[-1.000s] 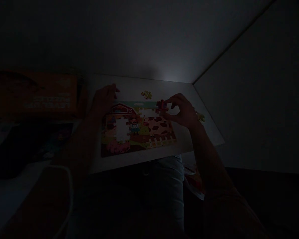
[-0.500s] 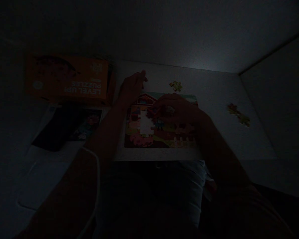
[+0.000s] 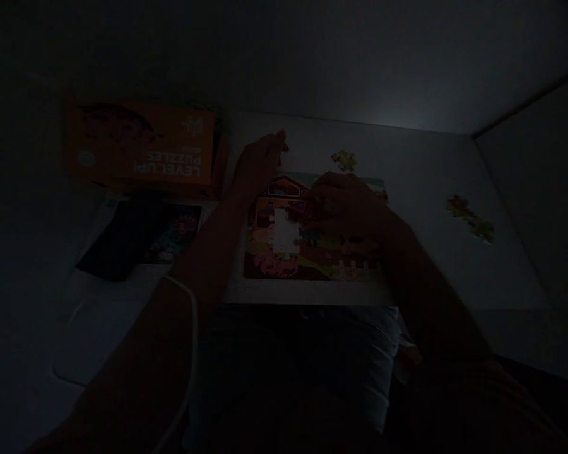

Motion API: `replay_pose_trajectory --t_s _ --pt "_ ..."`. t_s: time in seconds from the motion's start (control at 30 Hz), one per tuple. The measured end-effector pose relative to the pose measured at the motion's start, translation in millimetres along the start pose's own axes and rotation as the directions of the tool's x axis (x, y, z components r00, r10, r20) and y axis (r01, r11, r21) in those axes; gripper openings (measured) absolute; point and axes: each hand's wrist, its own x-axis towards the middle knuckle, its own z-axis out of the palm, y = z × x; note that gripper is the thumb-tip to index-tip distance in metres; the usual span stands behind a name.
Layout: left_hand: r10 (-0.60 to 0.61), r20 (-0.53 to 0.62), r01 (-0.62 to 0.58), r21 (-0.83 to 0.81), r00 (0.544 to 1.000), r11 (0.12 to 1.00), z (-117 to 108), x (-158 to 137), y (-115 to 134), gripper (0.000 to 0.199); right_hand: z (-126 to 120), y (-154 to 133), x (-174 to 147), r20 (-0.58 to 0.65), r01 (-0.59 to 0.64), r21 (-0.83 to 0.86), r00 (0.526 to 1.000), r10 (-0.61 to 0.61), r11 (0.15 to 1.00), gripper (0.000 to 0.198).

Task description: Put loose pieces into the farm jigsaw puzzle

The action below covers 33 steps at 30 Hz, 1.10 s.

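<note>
A farm-scene jigsaw puzzle [image 3: 307, 268] lies in front of me in dim light, mostly assembled. A white gap [image 3: 285, 233] shows left of its middle. My right hand [image 3: 345, 198] rests over its upper middle, thumb and fingers bent around a dark red puzzle piece [image 3: 313, 211] near the gap; the hand partly hides this piece. At the puzzle's upper left corner, my left hand [image 3: 259, 161] is curled with its fingers together. Whatever it may hold is too dark to make out.
Loose joined pieces [image 3: 344, 159] lie beyond the puzzle, and another cluster [image 3: 471, 219] lies at the right. An orange puzzle box [image 3: 139, 148] stands at the left. Before it, a black object [image 3: 120, 243] overlaps a dark picture sheet [image 3: 182, 233]. A white cord [image 3: 194, 334] crosses my left forearm.
The whole view has shifted slightly, so everything sits a little further right. My right hand's fingers have changed position slightly over the puzzle. My left hand stays at the corner.
</note>
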Motion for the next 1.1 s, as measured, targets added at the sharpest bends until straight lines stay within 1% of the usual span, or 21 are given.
replay_pose_trajectory --t_s 0.1,0.27,0.37,0.57,0.73,0.8,0.9,0.97,1.1 --pt "0.003 -0.001 -0.003 0.002 1.000 1.000 0.6 0.5 -0.3 0.062 3.9 -2.0 2.2 0.043 0.027 0.043 0.999 -0.029 0.999 0.044" --pt "-0.038 0.007 0.038 0.063 0.999 0.997 0.8 0.9 2.1 0.063 12.0 -9.6 4.7 0.079 0.064 0.064 0.994 -0.069 0.996 0.049" --pt "-0.052 0.029 0.050 0.075 0.998 0.996 0.1 0.8 4.4 0.063 13.5 -17.9 4.4 0.070 0.071 0.059 0.995 -0.075 0.996 0.045" --pt "-0.027 0.006 0.026 0.036 1.000 0.999 0.4 1.4 2.2 0.057 9.9 -24.7 4.6 0.096 0.103 0.064 0.989 -0.109 0.993 0.035" --pt "-0.009 0.002 0.009 -0.010 1.000 1.000 0.6 0.5 1.0 0.063 11.1 -23.8 5.3 0.100 0.106 0.064 0.989 -0.112 0.992 0.029" --pt "-0.034 0.012 0.034 0.000 0.999 0.999 0.4 0.3 3.3 0.059 11.4 -25.4 6.0 0.104 0.119 0.089 0.986 -0.128 0.989 0.030" --pt "-0.132 0.035 0.130 0.044 0.991 0.991 -0.3 0.7 9.0 0.055 11.2 -28.1 7.5 0.116 0.144 0.120 0.981 -0.157 0.982 0.031" --pt "-0.181 0.041 0.178 0.062 0.983 0.982 -0.6 1.0 12.0 0.053 10.8 -29.7 8.2 0.113 0.132 0.119 0.983 -0.146 0.984 0.030" --pt "-0.168 0.038 0.166 0.045 0.985 0.985 -0.6 1.2 12.0 0.053 10.0 -31.7 8.3 0.107 0.069 0.117 0.991 -0.082 0.991 0.029"
